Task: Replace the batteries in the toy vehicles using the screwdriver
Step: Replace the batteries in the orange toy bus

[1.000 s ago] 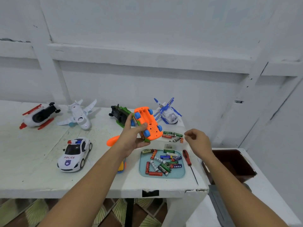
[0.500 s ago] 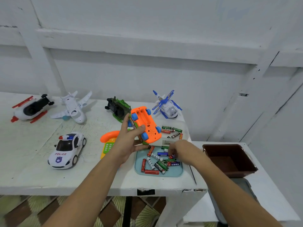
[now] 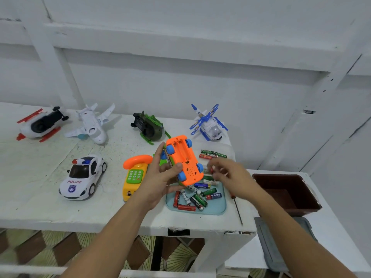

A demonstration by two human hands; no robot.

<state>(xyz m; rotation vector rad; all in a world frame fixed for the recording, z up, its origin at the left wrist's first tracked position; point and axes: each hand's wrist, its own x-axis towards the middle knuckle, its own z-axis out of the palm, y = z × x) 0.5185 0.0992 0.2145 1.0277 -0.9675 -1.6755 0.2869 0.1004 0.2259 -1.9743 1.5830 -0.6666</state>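
Note:
My left hand (image 3: 160, 183) grips an orange toy car (image 3: 182, 159) with blue wheels, held upside down above the table; its battery bay lies open. Just right of the car, my blurred right hand (image 3: 234, 179) pinches what looks like a small red battery (image 3: 211, 169). Below both hands, a light blue tray (image 3: 220, 209) holds several batteries (image 3: 197, 200). More batteries (image 3: 212, 154) lie loose behind the car. The screwdriver (image 3: 238, 211) rests on the table right of the tray, its handle mostly hidden by my right hand.
On the white table stand a police car (image 3: 80, 177), a toy phone (image 3: 135, 175), a green helicopter (image 3: 149, 127), a blue helicopter (image 3: 209, 125), a white plane (image 3: 93, 125) and a red-white craft (image 3: 40, 125). A brown bin (image 3: 285, 195) and grey lid (image 3: 269, 247) sit lower right.
My right hand dipped into the battery tray, then rose toward the car's underside with something red in its fingers. The left hand has kept its hold on the car.

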